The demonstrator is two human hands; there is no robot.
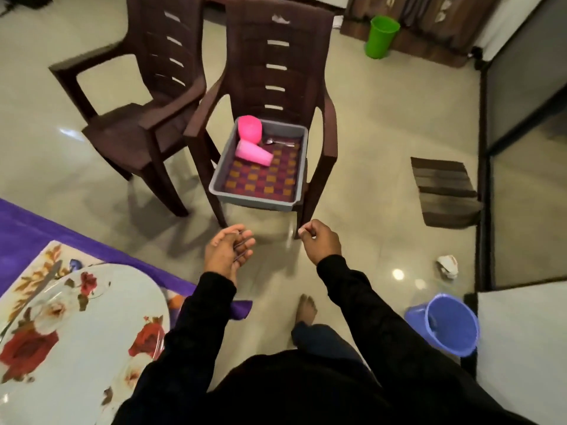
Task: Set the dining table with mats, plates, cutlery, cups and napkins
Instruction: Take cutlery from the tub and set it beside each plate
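Observation:
A grey tray sits on the seat of a brown plastic chair. Inside it lie two pink cups on their sides, a metal spoon and a checked mat. My left hand hangs in the air below the tray, fingers loosely curled, holding nothing. To its right my right hand is curled into a loose fist, also with nothing in it. At the lower left, a pale plate with red flowers rests on a floral mat on the purple-covered table, with a knife lying at its edge.
A second brown chair stands left of the first. On the floor are a green bin, a blue bucket, a dark doormat and crumpled paper. My bare foot is on the tiles.

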